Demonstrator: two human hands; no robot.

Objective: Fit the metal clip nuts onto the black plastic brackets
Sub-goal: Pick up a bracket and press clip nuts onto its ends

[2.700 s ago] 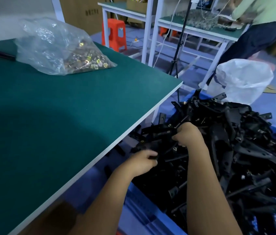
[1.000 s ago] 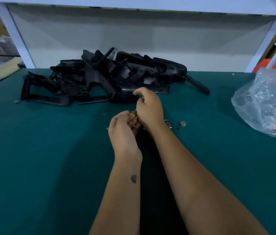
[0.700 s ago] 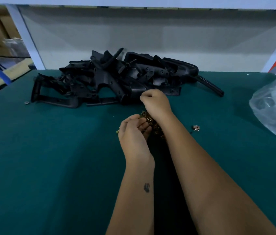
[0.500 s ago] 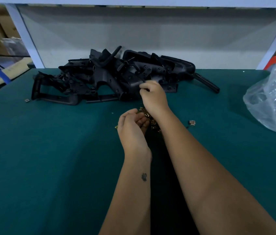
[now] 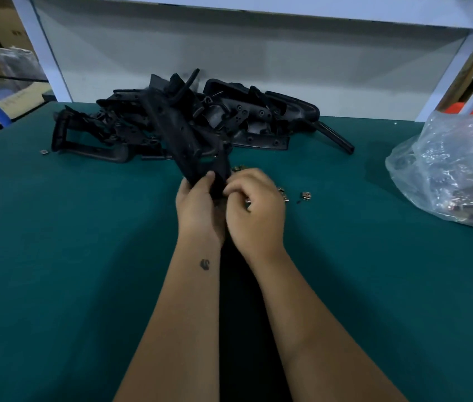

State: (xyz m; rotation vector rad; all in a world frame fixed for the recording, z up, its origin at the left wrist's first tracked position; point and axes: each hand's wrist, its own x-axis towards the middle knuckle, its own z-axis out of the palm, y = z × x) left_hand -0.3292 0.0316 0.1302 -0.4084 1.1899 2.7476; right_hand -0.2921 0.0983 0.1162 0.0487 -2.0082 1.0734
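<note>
Head view. At frame centre, the left hand (image 5: 197,208) is wrapping its grip, thumb uppermost, round the near end of one black plastic bracket (image 5: 184,140), which is slanting up and away toward the bracket pile (image 5: 171,120) in the upper middle of the frame. The right hand (image 5: 254,206) is curling beside it, touching the bracket's near end; a glint of metal is showing under its fingers, but whether they are pinching a clip nut cannot be told. Loose clip nuts (image 5: 305,195) are lying on the green surface (image 5: 70,256) just right of the hands, partly hidden by the right hand; one more small piece (image 5: 44,152) is lying at the pile's left end. A clear plastic bag (image 5: 450,175) holding small metal parts is sitting at the right edge, cut off by the frame. Open green surface is spreading across the lower left and lower right, on either side of the forearms. The surface's far edge is running behind the pile, against a pale back panel (image 5: 258,59); its left edge is slanting off at the upper left. The bracket's near tip is being hidden between the hands.
</note>
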